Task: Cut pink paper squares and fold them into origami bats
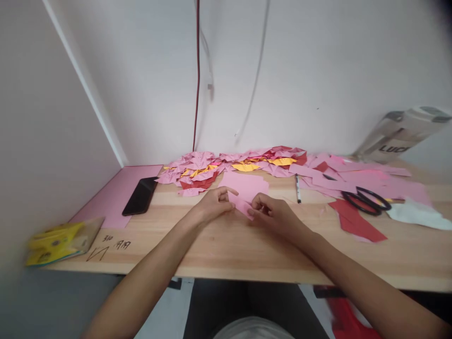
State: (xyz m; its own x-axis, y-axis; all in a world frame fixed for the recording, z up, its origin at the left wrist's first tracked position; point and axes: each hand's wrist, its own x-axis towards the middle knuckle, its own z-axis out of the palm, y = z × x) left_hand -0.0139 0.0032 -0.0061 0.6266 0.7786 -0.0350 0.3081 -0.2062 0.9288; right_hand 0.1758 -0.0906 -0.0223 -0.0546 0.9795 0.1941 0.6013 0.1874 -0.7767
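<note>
Between my two hands is a small piece of pink paper (240, 205), held a little above the wooden table. My left hand (216, 203) pinches its left end, with the index finger stretched along the top. At the right end, the thumb and fingers of my right hand (267, 210) close on the same paper. Just behind it lie flat pink sheets (243, 184). Farther back, a long heap of folded paper pieces (197, 165) in pink, red and yellow runs along the wall.
Black-handled scissors (367, 200) lie at right among red scraps (356, 221) and pink offcuts (381, 183). A marker (298, 188) is right of the sheets. At left are a black phone (140, 196) and a yellow packet (56, 240). Cables (197, 75) hang down the wall.
</note>
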